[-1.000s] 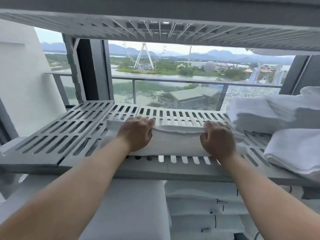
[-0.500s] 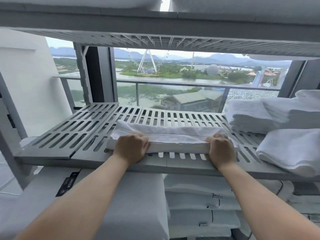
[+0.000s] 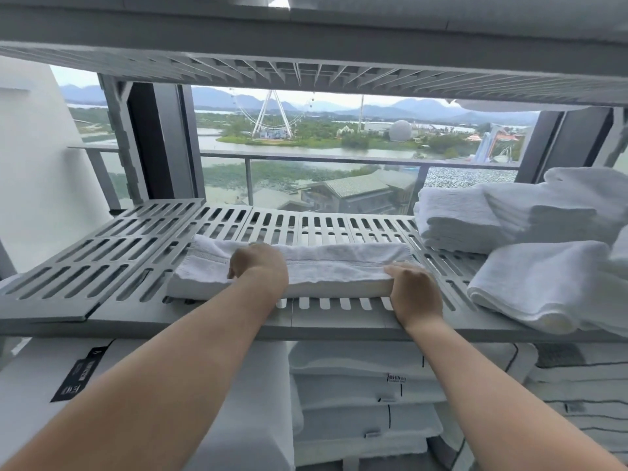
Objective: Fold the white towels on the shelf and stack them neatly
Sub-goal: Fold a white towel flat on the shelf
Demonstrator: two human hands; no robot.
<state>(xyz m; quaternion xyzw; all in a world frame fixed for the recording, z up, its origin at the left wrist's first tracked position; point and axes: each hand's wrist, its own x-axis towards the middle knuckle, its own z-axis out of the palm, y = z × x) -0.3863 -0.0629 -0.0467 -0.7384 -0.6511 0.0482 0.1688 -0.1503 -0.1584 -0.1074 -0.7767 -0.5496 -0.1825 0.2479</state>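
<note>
A white towel (image 3: 326,266), folded into a long strip, lies across the middle of the grey slatted shelf (image 3: 102,266). My left hand (image 3: 260,265) rests on top of it left of its middle, fingers curled over the cloth. My right hand (image 3: 416,292) holds the towel's right front corner at the near edge. A stack of folded white towels (image 3: 475,215) sits at the shelf's back right. In front of that stack lies another folded towel (image 3: 540,283).
An upper shelf (image 3: 306,45) hangs close overhead. Below the working shelf lie folded white linens (image 3: 356,396) and a pillow with a black label (image 3: 81,372). A window and balcony railing are behind the shelf; a white wall stands at left.
Both hands drew back from the towel's far edge to its near edge, laying the fold flat. My left hand then slid right along the top.
</note>
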